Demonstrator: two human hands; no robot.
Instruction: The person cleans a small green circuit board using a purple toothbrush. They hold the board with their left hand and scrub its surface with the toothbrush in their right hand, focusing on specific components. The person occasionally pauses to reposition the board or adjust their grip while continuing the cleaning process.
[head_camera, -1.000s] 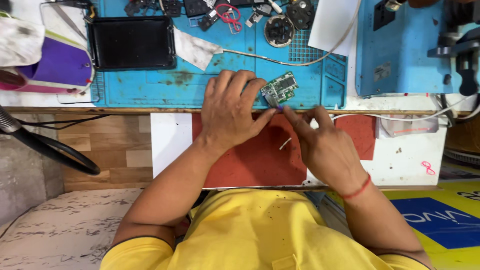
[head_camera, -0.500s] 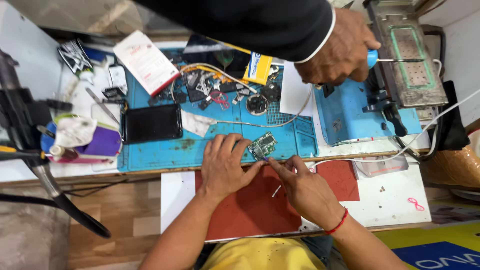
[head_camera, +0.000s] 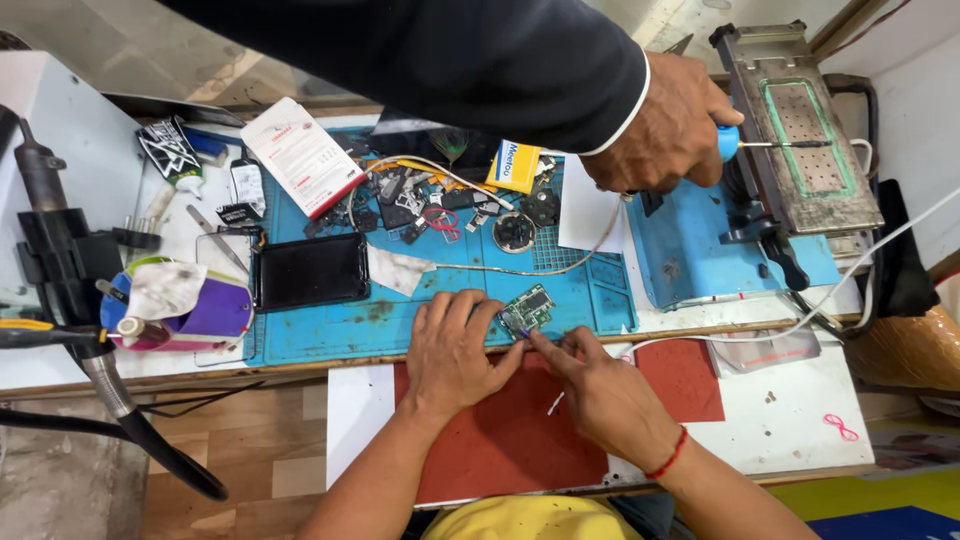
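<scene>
A small green circuit board lies on the blue work mat near its front edge. My left hand rests on the mat, its fingertips holding the board's left side down. My right hand pinches a thin purple-tipped tool whose tip touches the board's lower edge. A red thread band circles my right wrist. Both hands sit over a red mat.
Another person's hand in a dark sleeve holds a blue-handled screwdriver over a metal machine. A dark phone screen, loose parts, a white cable, a purple cup and a black stand crowd the bench.
The view tilted up from my lap to the whole bench, bringing the other person's arm and screwdriver into sight. My hands stay at the board with the tool at its edge.
</scene>
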